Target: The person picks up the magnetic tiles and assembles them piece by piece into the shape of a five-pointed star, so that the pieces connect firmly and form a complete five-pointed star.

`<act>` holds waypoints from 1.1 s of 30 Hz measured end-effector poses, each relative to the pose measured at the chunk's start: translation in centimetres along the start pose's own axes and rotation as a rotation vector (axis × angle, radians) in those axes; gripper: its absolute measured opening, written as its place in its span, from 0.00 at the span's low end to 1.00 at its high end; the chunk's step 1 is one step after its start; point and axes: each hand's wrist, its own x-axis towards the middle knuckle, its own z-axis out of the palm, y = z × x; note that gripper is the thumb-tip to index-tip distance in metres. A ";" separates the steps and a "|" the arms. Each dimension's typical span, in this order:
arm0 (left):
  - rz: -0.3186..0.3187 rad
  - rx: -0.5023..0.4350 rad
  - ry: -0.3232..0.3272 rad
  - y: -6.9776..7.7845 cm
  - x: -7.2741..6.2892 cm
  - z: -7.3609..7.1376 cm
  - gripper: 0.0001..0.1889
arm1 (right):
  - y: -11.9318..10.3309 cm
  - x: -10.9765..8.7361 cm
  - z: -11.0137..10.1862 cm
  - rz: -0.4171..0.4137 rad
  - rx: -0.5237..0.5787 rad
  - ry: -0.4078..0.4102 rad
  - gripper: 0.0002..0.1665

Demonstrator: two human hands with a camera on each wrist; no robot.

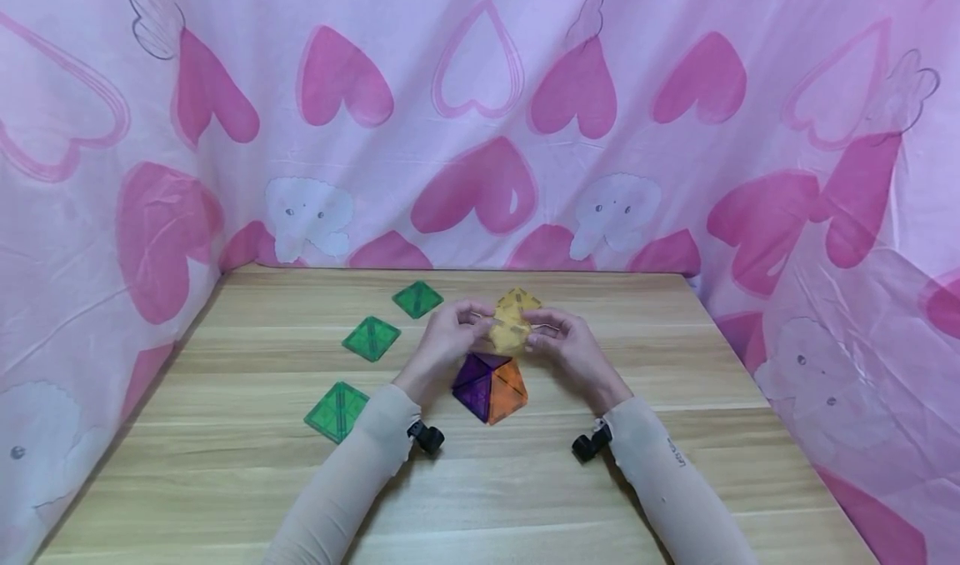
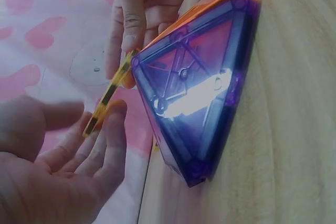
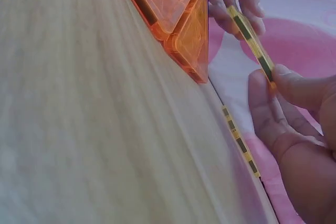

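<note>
Above the far middle of the table, both hands hold a yellow magnetic tile [image 1: 509,337] by opposite sides. My left hand [image 1: 447,337] has its thumb and fingers at the left edge. At the other edge, my right hand [image 1: 576,350] pinches the tile between thumb and fingers. The left wrist view shows the tile [image 2: 108,94] nearly edge-on, dark magnets along its rim. Just nearer than the hands stands a low faceted dome of purple triangles [image 1: 474,386] and orange triangles [image 1: 510,392]. Behind the held piece, more yellow tile [image 1: 525,297] lies flat on the table.
Left of the hands, green tile diamonds lie flat in a slanting row: a far one [image 1: 417,299], a middle one [image 1: 372,338] and a near one [image 1: 335,412] beside the left sleeve. A pink heart-print curtain [image 1: 480,73] surrounds the wooden table [image 1: 225,482] at the back and sides.
</note>
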 end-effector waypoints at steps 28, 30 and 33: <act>0.057 0.034 -0.011 0.1 0.1 -0.4 0.15 | 0.1 0.6 -0.1 0.003 0.044 0.117 0.19; 0.051 0.011 -0.013 0.1 0.1 -0.3 0.15 | 0.1 0.6 0.0 0.004 0.082 0.133 0.19; 0.047 -0.003 -0.010 -0.1 0.3 -0.3 0.14 | 0.2 0.6 -0.1 0.007 0.130 0.152 0.20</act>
